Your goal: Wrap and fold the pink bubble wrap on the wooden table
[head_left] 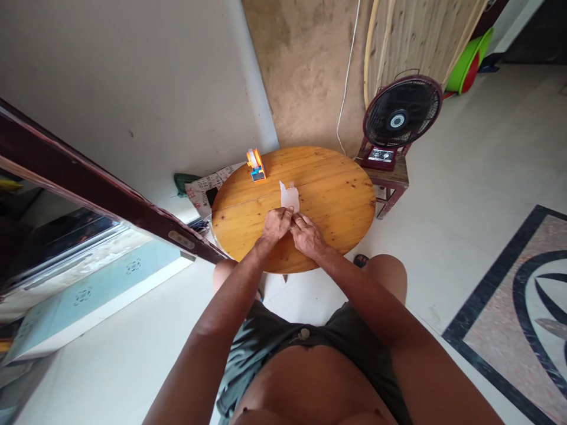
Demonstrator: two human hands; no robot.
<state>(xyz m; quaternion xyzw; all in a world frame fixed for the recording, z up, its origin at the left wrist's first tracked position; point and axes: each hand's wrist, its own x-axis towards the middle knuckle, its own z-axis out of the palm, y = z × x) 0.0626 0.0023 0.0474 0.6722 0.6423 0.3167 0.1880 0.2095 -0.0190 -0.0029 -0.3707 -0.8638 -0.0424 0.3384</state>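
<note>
A small, pale pink plastic bag point(290, 197) with two handle-like tabs lies flat on the oval wooden table point(332, 183), its tabs pointing away from me. At its near end, my left hand point(277, 224) is closed, with thumb and fingertips pinching the bag's edge. Right beside it, almost touching, my right hand point(306, 235) has its fingers bent and pressed together on the same edge. The part of the bag under my fingers is hidden. Farther back on the table stands an orange and blue tape dispenser point(256, 165), apart from both hands.
An electric fan point(401, 115) stands on a dark red wooden stool point(392, 177) right of the table. A white cord point(349, 71) hangs down the wall behind. Left of the table are a printed sack point(201, 195) and a dark door frame point(110, 183). My knees flank the table's near edge.
</note>
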